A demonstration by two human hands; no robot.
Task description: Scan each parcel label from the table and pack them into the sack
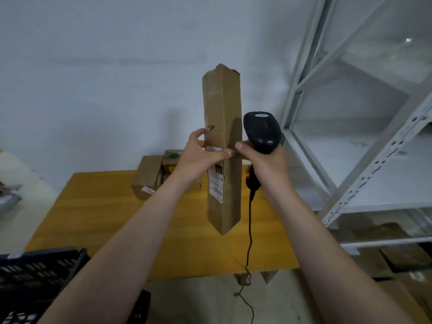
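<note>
- Brown cardboard makes up the parcel [222, 136], a long, narrow box held upright in the air over the far half of the wooden table [93, 218]. One corner edge is turned toward the camera, and its lower end hangs clear of the tabletop.
- A white label [216, 183] with a barcode sits low on the parcel's left face, its upper part hidden behind the left wrist.
- The left hand [198, 157] grips the parcel at about mid-height, with the thumb laid across the near edge and the fingers curled round the left side.
- The right hand [264, 164] is closed in a fist round the handle of a black scanner [261, 132], whose head stands just to the right of the parcel. The thumb reaches to the parcel's right face; whether it touches cannot be told.
- A thin black cable [250, 230] hangs from the scanner's handle, crosses the table's near edge and trails onto the floor.
- Two smaller parcels [147, 176], also cardboard, lie side by side at the table's far edge by the pale wall [105, 66], behind the left hand.
- A black slotted plastic crate [35, 272] sits at lower left, near the table's near left corner.
- White metal shelving [350, 136] stands to the right of the table.
</note>
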